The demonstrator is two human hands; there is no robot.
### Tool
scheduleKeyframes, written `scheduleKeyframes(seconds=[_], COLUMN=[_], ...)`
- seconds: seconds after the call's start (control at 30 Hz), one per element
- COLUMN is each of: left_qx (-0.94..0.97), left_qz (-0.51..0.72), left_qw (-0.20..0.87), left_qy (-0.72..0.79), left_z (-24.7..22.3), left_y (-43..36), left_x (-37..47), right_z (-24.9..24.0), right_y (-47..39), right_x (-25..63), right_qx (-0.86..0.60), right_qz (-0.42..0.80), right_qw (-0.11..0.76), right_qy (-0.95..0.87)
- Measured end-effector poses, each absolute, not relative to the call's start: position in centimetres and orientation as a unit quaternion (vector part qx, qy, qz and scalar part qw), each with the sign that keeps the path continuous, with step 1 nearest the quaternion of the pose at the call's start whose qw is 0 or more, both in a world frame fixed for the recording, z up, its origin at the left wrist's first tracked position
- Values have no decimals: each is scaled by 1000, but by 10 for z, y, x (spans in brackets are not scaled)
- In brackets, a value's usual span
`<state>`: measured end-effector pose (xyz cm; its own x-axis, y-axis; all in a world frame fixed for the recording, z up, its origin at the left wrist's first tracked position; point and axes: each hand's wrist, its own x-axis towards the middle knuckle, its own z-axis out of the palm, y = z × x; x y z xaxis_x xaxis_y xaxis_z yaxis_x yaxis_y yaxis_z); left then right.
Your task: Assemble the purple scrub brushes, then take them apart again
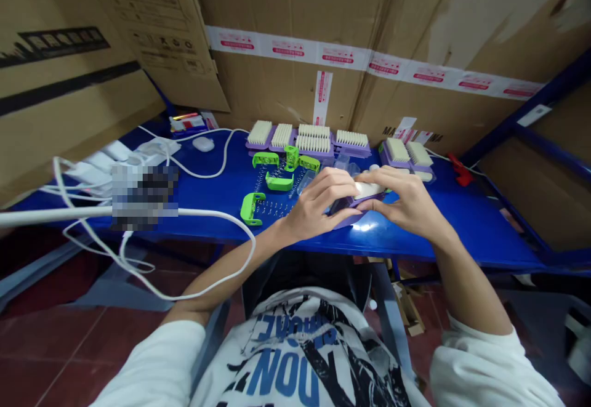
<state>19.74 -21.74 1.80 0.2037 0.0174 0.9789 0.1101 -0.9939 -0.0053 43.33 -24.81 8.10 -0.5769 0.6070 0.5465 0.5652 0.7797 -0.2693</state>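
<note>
Both my hands grip one purple brush head (368, 190) with a cream top, just above the front part of the blue table (221, 201). My left hand (321, 202) closes around its left end, thumb below and fingers above. At the other end, my right hand (406, 196) pinches it in the same way; the fingers hide much of it. Left of the hands lie several bright green plastic brackets (279, 182) and rows of small metal springs (272, 207). Clear plastic pieces (342, 162) sit just behind my fingers.
Purple brush heads with cream bristles (313, 142) line the back, and more purple brush heads (409, 151) stand at right. White cables (221, 213) cross the left side near a power strip (152, 147). A red clip-like object (460, 172) lies far right. Cardboard (286, 0) walls the back.
</note>
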Motion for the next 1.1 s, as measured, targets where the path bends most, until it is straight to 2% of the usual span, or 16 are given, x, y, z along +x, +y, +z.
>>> scheduleKeyframes(seconds=[0.33,0.53,0.73,0.9,1.1], left_qx=[-755,-771,-786,-753,-735], left_qz=[-649,-634,-616,-656,-676], left_qw=[71,43,-31,18,13], left_qy=[-56,-40,-44,-47,-62], left_z=[9,16,14,8,5], left_y=[-216,-213,-207,-204,-206], left_x=[193,192,193,195,197], right_z=[72,78,74,76,80], right_y=[-239,-244,-247,-246,-241], right_x=[433,428,424,423,423], right_qx=[-324,-307,-302,-312,-333], right_qz=[56,48,3,35,63], right_qw=[319,331,376,354,344], right_qy=[-889,-891,-876,-881,-876])
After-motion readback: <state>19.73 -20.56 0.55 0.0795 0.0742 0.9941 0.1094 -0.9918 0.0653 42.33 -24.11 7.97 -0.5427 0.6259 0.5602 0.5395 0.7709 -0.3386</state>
